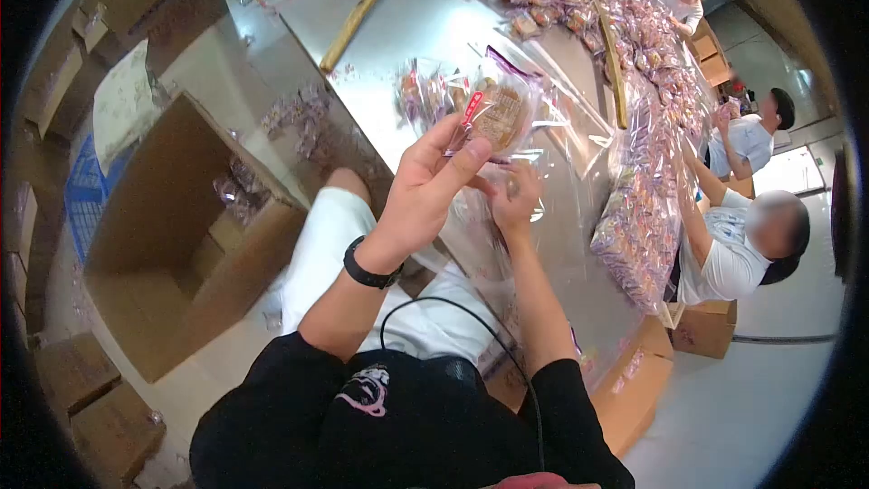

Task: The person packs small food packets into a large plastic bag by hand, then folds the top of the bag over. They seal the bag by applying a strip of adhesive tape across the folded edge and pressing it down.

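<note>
My left hand [433, 179], with a black watch on its wrist, pinches a clear wrapped round pastry [500, 114] bearing a red label, above the metal table [380, 45]. Just to the right, my right hand [518, 195] has its fingers curled together at a large clear plastic bag [566, 181]; the bag's near folds seem to be between them. A few more wrapped pastries [425, 95] lie beyond the held one, partly hidden by it.
Many wrapped pastries [643, 63] cover the table's far and right side, between wooden strips [367, 9]. An open cardboard box [172, 244] stands at the left, beside a blue crate [86, 195]. Several people [724, 249] in white shirts are at the right.
</note>
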The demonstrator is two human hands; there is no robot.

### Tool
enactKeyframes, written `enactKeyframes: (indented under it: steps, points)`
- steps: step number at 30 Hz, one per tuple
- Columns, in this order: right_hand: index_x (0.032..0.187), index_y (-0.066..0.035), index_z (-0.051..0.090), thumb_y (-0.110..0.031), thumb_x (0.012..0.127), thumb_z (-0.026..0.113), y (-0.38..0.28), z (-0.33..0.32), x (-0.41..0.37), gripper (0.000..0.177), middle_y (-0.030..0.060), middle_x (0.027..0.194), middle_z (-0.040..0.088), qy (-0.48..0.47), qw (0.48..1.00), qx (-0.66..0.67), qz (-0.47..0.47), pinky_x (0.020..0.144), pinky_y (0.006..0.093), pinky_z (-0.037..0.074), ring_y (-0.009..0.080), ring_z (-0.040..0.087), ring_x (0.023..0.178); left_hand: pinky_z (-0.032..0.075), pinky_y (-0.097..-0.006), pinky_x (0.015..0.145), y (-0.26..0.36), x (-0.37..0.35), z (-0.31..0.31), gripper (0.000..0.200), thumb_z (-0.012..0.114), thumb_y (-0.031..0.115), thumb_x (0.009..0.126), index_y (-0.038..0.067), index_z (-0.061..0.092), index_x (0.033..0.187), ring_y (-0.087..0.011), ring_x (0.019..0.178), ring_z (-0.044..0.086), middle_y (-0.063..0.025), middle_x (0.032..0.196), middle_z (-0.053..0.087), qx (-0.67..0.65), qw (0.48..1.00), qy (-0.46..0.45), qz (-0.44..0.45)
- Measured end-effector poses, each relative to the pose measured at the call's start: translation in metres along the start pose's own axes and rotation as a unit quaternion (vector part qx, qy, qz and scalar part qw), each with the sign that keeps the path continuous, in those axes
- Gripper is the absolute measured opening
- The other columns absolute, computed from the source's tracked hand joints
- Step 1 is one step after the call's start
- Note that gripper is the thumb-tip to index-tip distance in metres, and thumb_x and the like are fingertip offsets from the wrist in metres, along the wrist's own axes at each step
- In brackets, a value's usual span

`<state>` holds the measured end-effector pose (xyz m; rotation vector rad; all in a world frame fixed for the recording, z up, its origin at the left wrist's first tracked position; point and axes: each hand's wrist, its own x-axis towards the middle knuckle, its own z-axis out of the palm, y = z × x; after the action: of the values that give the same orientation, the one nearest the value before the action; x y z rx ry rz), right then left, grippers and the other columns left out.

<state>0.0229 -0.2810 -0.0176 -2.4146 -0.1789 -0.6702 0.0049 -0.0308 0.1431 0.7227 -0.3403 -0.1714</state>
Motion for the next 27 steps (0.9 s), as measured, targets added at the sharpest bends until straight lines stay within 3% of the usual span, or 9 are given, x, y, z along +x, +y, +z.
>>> enactKeyframes:
  steps: [2,5,7,9,14,17,19,22,27]
  points:
    - [0.114,-0.006,0.069,-0.011,0.082,0.069,-0.027,-0.008,0.004,0.032,0.0180,0.114,0.069,-0.106,0.986,-0.100,-0.075,0.102,0.0487,0.041,0.0366,0.063,0.109,0.061,-0.0380,0.086,-0.011,-0.016,0.003,0.048,0.054,0.015,0.107,-0.003,0.044,0.151,-0.0181,0.117,0.063,-0.0110,0.136,0.062,0.061,0.997,0.036,0.015]
    - [0.117,-0.006,0.069,-0.009,0.083,0.066,-0.031,-0.012,-0.001,0.034,0.0178,0.114,0.070,-0.055,0.976,-0.125,-0.169,0.107,0.0498,0.038,0.0358,0.063,0.112,0.060,-0.0422,0.091,-0.012,-0.031,-0.002,0.052,0.049,0.014,0.106,-0.006,0.039,0.153,-0.0219,0.121,0.063,-0.0139,0.143,0.058,0.001,0.999,0.025,-0.029]
    - [0.122,-0.004,0.068,-0.005,0.087,0.061,-0.067,-0.044,-0.005,0.035,0.0201,0.117,0.070,-0.128,0.983,-0.116,-0.054,0.107,0.0487,0.042,0.0370,0.064,0.114,0.060,-0.0429,0.091,-0.011,-0.037,-0.006,0.054,0.049,0.015,0.106,-0.007,0.037,0.154,-0.0231,0.122,0.063,-0.0147,0.145,0.057,-0.089,0.994,0.003,-0.065]
    - [0.121,-0.002,0.068,-0.004,0.090,0.060,-0.078,-0.063,-0.021,0.032,0.0213,0.117,0.070,-0.178,0.979,-0.065,0.070,0.104,0.0462,0.046,0.0380,0.066,0.112,0.059,-0.0417,0.093,-0.010,-0.042,-0.002,0.055,0.059,0.006,0.099,-0.005,0.042,0.150,-0.0232,0.123,0.062,-0.0140,0.143,0.058,-0.011,0.999,0.031,-0.043]
    - [0.121,0.002,0.068,-0.008,0.097,0.062,-0.116,-0.110,-0.107,0.026,0.0192,0.112,0.071,-0.075,0.983,0.069,0.151,0.091,0.0374,0.054,0.0320,0.070,0.100,0.054,-0.0351,0.096,-0.008,-0.041,0.004,0.058,0.075,0.002,0.085,0.005,0.059,0.140,-0.0227,0.125,0.060,-0.0117,0.133,0.064,0.225,0.970,0.031,0.081]
    - [0.136,0.003,0.056,-0.009,0.098,0.063,-0.130,-0.125,-0.132,0.041,0.0178,0.128,0.065,-0.020,0.945,0.238,0.221,0.090,0.0379,0.056,0.0294,0.067,0.110,0.053,-0.0325,0.099,-0.008,-0.041,0.002,0.063,0.075,-0.005,0.080,0.002,0.058,0.140,-0.0212,0.126,0.061,-0.0126,0.139,0.060,0.339,0.931,-0.026,0.134]
    - [0.146,0.002,0.046,-0.013,0.098,0.065,-0.162,-0.137,-0.111,0.054,0.0188,0.139,0.058,0.004,0.916,0.334,0.221,0.089,0.0395,0.058,0.0322,0.064,0.120,0.054,-0.0349,0.097,-0.012,-0.047,0.012,0.052,0.073,-0.009,0.075,0.011,0.072,0.124,-0.0262,0.124,0.062,-0.0140,0.136,0.061,0.393,0.903,-0.032,0.171]
    - [0.157,-0.001,0.025,-0.015,0.100,0.064,-0.179,-0.147,-0.087,0.072,0.0196,0.150,0.047,0.014,0.791,0.588,0.168,0.091,0.0384,0.058,0.0327,0.059,0.127,0.056,-0.0420,0.095,-0.022,-0.053,0.029,0.037,0.072,-0.009,0.073,0.013,0.080,0.101,-0.0348,0.121,0.062,-0.0144,0.130,0.063,0.450,0.859,-0.103,0.222]
    - [0.157,0.000,0.024,-0.002,0.096,0.064,-0.163,-0.144,-0.093,0.073,0.0194,0.147,0.048,0.152,0.764,0.537,0.324,0.098,0.0400,0.057,0.0299,0.059,0.127,0.053,-0.0434,0.097,-0.034,-0.065,0.036,0.039,0.073,-0.005,0.073,0.009,0.075,0.110,-0.0359,0.120,0.061,-0.0146,0.129,0.064,0.417,0.858,-0.227,0.198]
